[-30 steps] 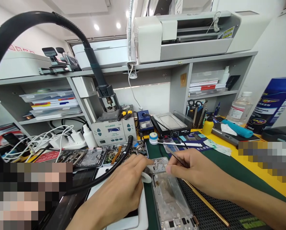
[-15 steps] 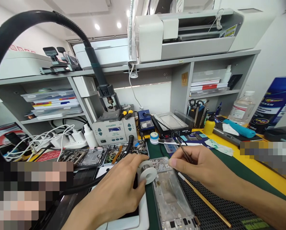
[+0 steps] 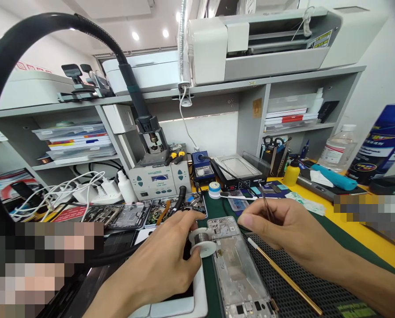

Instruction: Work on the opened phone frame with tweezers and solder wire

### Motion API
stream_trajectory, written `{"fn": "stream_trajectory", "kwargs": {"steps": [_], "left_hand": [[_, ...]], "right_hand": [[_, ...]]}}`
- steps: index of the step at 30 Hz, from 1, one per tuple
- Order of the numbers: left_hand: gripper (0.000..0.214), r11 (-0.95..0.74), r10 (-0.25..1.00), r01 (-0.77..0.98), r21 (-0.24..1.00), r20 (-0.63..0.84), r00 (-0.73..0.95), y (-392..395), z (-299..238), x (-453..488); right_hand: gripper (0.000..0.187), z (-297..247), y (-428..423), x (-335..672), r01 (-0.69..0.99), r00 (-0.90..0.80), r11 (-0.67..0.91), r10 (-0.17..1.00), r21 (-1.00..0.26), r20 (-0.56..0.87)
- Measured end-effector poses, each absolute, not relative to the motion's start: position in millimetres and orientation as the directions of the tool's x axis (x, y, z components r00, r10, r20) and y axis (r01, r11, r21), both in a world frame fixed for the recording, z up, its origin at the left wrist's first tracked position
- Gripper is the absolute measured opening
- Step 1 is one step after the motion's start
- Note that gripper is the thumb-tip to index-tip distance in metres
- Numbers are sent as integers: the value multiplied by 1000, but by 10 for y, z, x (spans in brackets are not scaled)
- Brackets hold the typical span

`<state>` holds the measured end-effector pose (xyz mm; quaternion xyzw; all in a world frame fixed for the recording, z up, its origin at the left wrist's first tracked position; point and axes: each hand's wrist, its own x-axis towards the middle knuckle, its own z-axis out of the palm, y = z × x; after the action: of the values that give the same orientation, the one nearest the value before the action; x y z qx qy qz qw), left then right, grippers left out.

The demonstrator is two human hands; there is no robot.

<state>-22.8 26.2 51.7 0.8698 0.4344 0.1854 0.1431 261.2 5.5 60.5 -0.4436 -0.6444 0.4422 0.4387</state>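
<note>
My left hand (image 3: pixel 164 254) grips a white spool (image 3: pixel 203 243) wound with thin grey wire between thumb and fingers, just left of the phone frame's upper end. The bare metal phone frame (image 3: pixel 239 265) lies lengthwise on the mat, its inside facing up. My right hand (image 3: pixel 280 225) is closed, thumb and forefinger pinched beside the frame's top right corner. Slim dark tweezers (image 3: pixel 267 204) stick up from among its fingers. Whether a strand of wire is in the pinch, I cannot tell. Below that hand a gold-handled stick with a white tip (image 3: pixel 285 278) rests on the black textured pad.
Behind the hands stand a hot-air station (image 3: pixel 159 181), a blue-lidded tub (image 3: pixel 214 190) and a heating plate (image 3: pixel 240 170). Opened phones (image 3: pixel 127 216) lie to the left. A yellow bottle (image 3: pixel 290 173) and a clear bottle (image 3: pixel 338 150) are at right. A black hose (image 3: pixel 51 22) arches overhead.
The spool has turned in my left hand, so more of its wound wire shows. My right hand has shifted slightly right, away from the frame's corner, and the tweezers stand more upright.
</note>
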Motion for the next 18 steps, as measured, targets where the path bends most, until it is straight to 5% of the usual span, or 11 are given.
{"fn": "stream_trajectory", "kwargs": {"steps": [18], "left_hand": [[54, -470, 858, 772, 429, 17, 513, 259, 611, -147]], "right_hand": [[44, 505, 98, 2672, 78, -198, 271, 947, -959, 252]]}}
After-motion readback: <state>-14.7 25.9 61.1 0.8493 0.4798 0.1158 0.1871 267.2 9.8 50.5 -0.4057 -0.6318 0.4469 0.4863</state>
